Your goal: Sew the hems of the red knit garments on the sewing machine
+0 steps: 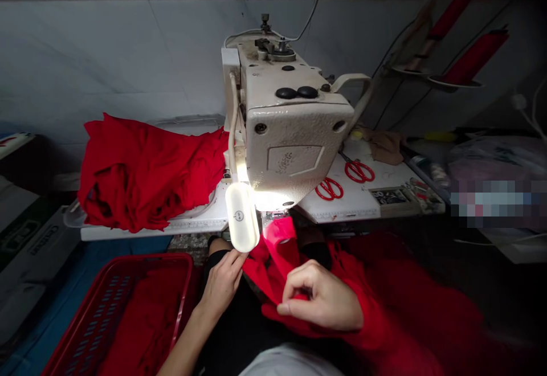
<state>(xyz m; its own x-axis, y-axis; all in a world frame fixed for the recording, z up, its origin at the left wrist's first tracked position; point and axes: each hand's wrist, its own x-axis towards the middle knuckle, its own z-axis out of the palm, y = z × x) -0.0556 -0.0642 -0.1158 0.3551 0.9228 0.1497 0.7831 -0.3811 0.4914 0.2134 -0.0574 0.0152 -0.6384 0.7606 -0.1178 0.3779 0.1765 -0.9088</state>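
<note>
Straight to the carton [19, 256] at far left, and there's pale lettering on its side: it seems to open with "Com", but the tilt and the gloom swallow the rest! A white emblem sits on its green band [21, 222], too dim to make out. Over to the sewing machine [294, 142], where a raised emblem fills the framed panel on its end cover, and its characters defeat the eye. The lamp [243, 216] carries a small round logo, its lettering too tiny. And along the table's front edge, a ruler strip [342, 215] shows fine graduations, no figure legible!
</note>
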